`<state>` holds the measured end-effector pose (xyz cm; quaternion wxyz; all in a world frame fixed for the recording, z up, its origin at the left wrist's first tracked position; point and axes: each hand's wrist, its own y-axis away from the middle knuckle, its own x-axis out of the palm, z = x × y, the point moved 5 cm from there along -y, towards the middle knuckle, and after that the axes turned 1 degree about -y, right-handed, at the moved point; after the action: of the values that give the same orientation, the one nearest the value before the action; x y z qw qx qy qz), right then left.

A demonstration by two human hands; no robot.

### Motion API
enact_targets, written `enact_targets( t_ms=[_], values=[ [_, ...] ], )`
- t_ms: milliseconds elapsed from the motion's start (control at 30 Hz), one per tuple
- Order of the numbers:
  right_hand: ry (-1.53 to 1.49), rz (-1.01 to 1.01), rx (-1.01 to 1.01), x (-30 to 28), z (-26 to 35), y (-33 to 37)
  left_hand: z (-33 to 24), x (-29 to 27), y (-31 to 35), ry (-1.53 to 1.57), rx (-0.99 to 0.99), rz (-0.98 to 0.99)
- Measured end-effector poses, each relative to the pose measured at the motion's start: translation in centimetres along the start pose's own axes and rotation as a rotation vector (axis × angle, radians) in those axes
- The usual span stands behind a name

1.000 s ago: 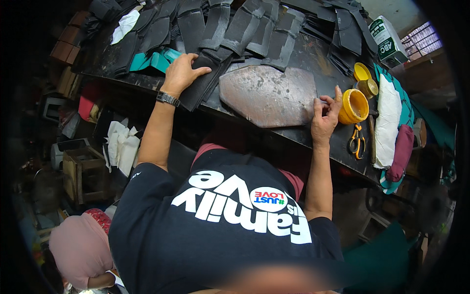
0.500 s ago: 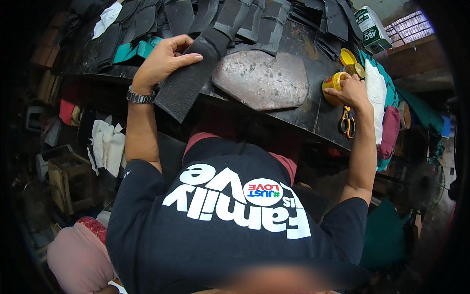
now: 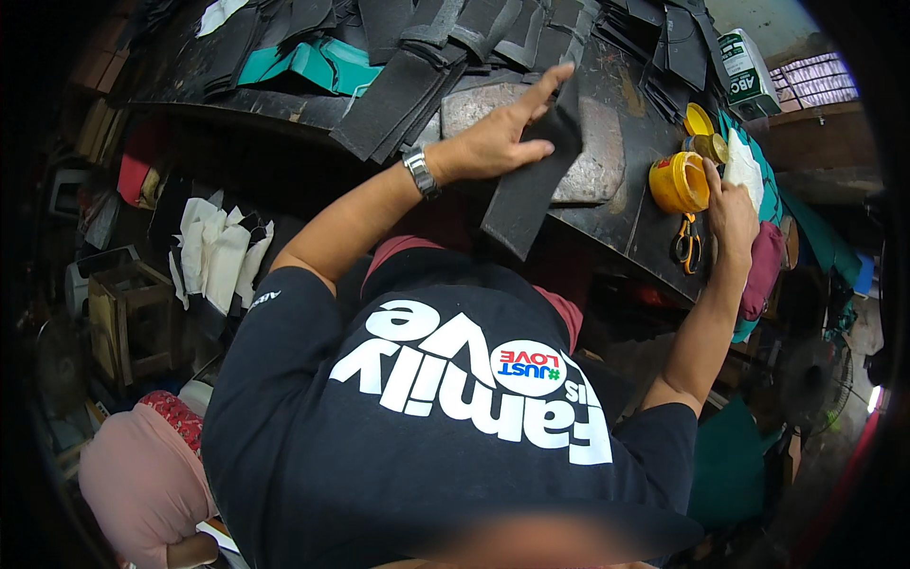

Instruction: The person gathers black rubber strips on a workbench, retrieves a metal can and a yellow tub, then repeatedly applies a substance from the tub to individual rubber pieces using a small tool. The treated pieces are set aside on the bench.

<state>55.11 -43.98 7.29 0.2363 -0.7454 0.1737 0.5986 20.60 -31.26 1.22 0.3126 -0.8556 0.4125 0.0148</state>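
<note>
My left hand (image 3: 493, 142) holds a black, flat strip (image 3: 524, 204) by its side, thumb on top and index finger stretched along it. The strip slants over a grey metal slab (image 3: 595, 156) and past the table's front edge. My right hand (image 3: 732, 211) is beside an open yellow jar (image 3: 675, 183) of pale paste, its index finger stretched at the rim and nothing seen in its grasp. Its other fingers are partly hidden. Just below the jar lie scissors with orange and black handles (image 3: 687, 245).
Stacks of black strips (image 3: 403, 100) and a folded teal piece (image 3: 308, 66) crowd the dark table (image 3: 621, 235). Behind the jar are a yellow lid (image 3: 699, 119), a small round tin (image 3: 716, 148) and a white cloth (image 3: 744, 171). A green-and-white box (image 3: 746, 76) stands far right.
My left hand has moved right, bringing a black strip over the slab. My right hand has drawn its fingers out of the yellow jar to its rim. The view has shifted a little.
</note>
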Motion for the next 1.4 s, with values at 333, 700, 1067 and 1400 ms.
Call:
enact_targets(
  t_ms=[333, 700, 1067, 1400],
  values=[
    [-0.297, 0.453, -0.291, 2.2, 7.0, 8.5, 1.4, 0.5, 1.5, -0.087, -0.384, 0.025],
    [-1.481, -0.094, -0.219, 6.2, 12.4, 7.4, 2.2, -0.5, 3.2, -0.008, -0.39, 0.293],
    [-0.348, -0.225, -0.326, 7.8, 17.0, 6.7, 1.8, -0.7, 2.7, -0.462, -0.251, 0.206],
    [-0.459, -0.036, -0.434, 8.4, 15.3, 6.6, 1.9, -1.4, 2.8, -0.48, -0.247, 0.242]
  ],
)
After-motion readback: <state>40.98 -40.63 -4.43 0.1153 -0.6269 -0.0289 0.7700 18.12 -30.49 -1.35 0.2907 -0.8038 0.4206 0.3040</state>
